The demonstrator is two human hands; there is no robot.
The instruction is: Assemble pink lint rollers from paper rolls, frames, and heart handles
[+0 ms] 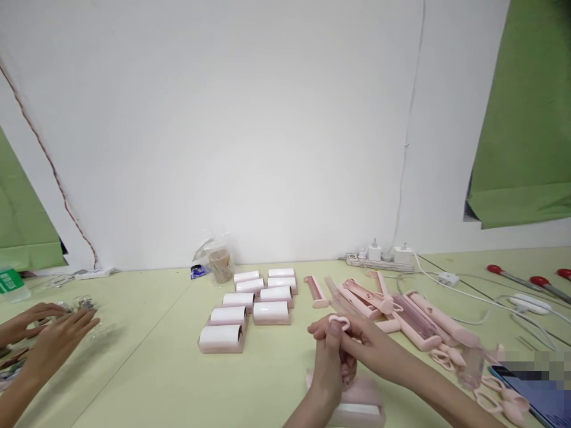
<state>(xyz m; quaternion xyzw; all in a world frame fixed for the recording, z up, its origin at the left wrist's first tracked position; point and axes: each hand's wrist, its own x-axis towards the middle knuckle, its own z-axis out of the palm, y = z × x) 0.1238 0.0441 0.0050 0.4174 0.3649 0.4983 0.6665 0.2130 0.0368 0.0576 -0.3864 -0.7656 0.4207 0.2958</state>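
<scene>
My left hand (329, 370) and my right hand (363, 336) meet over the front of the table, with fingers closed round a small pink loop-shaped piece (339, 322). The rest of that piece is hidden by the fingers. Below them lies a pale pink case with a white roll (357, 410), partly covered by my wrists. To the left stand several similar cases with white rolls (222, 337) in two columns. Right of my hands is a pile of pink plastic parts (417, 324), with pink looped pieces (508, 401) nearer the front.
Another person's hands (62, 336) work at the far left. Tape in a clear bag (220, 266) and a power strip (379, 262) lie by the wall. At right are cables, red-tipped tools (537, 280) and a phone (535, 395).
</scene>
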